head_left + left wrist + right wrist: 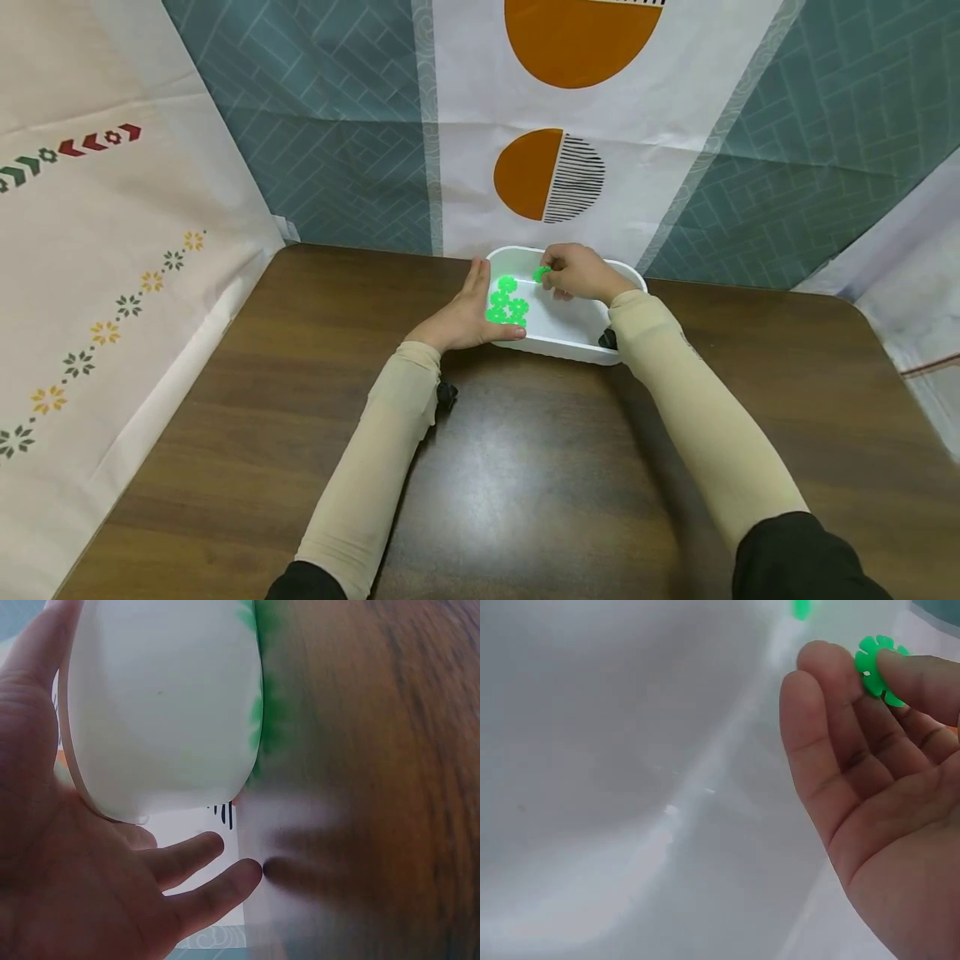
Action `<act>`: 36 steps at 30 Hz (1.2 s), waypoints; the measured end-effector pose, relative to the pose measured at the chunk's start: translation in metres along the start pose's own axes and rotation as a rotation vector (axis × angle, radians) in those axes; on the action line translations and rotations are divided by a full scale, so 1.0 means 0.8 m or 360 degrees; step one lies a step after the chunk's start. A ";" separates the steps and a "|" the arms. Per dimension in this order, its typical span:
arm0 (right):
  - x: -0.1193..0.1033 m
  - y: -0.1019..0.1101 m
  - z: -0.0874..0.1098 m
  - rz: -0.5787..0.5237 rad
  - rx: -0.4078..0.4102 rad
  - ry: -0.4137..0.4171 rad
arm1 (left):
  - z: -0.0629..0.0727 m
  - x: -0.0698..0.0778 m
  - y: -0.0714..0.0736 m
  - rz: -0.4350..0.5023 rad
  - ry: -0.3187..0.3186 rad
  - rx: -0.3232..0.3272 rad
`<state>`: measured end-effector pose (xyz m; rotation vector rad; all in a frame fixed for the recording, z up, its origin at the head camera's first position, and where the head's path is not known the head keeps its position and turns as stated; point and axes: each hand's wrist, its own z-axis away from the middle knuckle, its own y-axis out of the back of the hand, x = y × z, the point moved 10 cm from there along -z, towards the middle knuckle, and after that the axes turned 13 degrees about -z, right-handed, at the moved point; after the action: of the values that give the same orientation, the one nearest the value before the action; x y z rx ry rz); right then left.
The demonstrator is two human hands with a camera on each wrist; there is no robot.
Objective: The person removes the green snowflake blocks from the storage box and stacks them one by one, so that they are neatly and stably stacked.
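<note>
A white plastic tray (558,346) with rounded corners stands on the table. My left hand (474,312) rests against its left end, thumb lying along the front wall and the other fingers extended along the end wall. From the left wrist camera, that hand (97,855) lies beside the tray's outer wall (165,697) with two fingertips pointing past it. Over the tray, my right hand (581,273) pinches a green notched interlocking disc (871,666) between thumb and fingers. Several similar green discs (507,285) lie inside at the tray's left end.
The brown wooden table (525,467) extends on both sides of the tray. Directly behind the tray hangs a patterned cloth (480,200), and a pale embroidered cloth (112,275) hangs at the left. A small black object (607,338) shows by the right wrist.
</note>
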<state>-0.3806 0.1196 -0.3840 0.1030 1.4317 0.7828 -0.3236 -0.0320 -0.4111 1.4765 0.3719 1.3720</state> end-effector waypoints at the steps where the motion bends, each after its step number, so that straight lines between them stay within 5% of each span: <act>1: -0.003 0.003 0.002 -0.0033 0.0016 0.0002 | 0.000 -0.001 0.000 0.0001 0.0005 0.0002; 16: -0.036 0.057 0.053 -0.0488 0.0276 0.0246 | -0.001 -0.001 -0.004 -0.0019 0.0011 0.0009; 36: 0.012 0.096 0.145 -0.0798 0.0572 0.0250 | 0.023 0.001 0.017 -0.0305 0.0086 -0.0114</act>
<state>-0.3079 0.2268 -0.3321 -0.0448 1.6456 0.1210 -0.3129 -0.0452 -0.3962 1.3124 0.4811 1.2606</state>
